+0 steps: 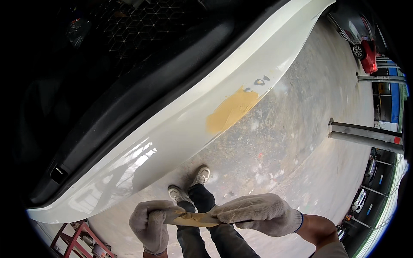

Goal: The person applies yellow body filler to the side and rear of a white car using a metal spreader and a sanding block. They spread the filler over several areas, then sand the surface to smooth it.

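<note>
Both my hands wear knitted grey-white work gloves and are held in front of my legs. My left hand [150, 225] is closed around one end of a flat, narrow plate [189, 218] smeared with tan filler. Against its other end, my right hand [260, 214] is closed on a thin, dark-edged flat tool [244, 224], mostly hidden by the glove; its exact kind cannot be made out. Beyond my hands curves a white car body panel [172, 148]. Tan filler [232, 111] covers a patch along its lower edge, with small grey bare spots [259, 81] beside it.
Black trim [129, 96] and a dark patterned mat [142, 21] lie inside the car opening. My shoes [201, 175] stand on the stained concrete floor [275, 142] near the panel. A red metal frame [71, 241] is at lower left; grey posts [361, 133] and parked cars [359, 200] are at right.
</note>
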The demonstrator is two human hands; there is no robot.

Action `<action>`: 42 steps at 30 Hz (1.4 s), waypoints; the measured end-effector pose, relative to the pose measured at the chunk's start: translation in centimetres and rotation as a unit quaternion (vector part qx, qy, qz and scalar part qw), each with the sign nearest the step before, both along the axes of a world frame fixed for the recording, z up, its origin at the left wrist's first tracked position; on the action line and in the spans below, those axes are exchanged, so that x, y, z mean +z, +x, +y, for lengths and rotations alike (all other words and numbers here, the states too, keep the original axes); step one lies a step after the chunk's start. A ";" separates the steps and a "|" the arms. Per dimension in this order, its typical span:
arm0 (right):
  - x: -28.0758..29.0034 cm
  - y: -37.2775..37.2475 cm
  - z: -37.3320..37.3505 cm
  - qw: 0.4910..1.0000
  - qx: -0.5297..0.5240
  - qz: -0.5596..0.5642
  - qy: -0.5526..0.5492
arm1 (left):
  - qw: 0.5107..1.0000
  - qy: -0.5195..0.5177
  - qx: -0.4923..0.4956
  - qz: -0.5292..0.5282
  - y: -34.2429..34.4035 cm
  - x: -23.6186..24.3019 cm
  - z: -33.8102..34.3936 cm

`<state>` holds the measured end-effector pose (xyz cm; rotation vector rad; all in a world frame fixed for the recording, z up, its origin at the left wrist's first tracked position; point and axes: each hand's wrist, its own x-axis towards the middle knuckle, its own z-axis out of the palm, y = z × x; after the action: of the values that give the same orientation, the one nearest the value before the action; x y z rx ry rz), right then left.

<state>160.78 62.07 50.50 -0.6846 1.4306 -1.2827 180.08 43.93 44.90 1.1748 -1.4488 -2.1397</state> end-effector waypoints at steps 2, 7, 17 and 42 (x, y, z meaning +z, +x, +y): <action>-0.2 -1.7 0.7 0.981 0.112 0.152 0.039 | 0.998 -0.005 0.051 0.030 -0.2 0.2 -0.2; -0.2 -4.6 1.2 0.750 0.098 0.643 0.116 | 0.991 -0.085 0.104 -0.005 0.2 -0.3 -0.9; -2.3 -11.2 -4.1 0.636 0.114 0.758 -0.084 | 0.997 -0.037 0.057 -0.029 -1.0 0.9 0.5; -2.8 -3.0 3.4 0.997 -0.025 -0.068 -0.006 | 0.999 -0.030 -0.007 0.030 -4.7 -0.5 0.9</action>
<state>157.73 65.50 47.72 -0.5610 1.3374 -1.3510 175.43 44.86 44.40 1.0738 -1.4871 -2.1070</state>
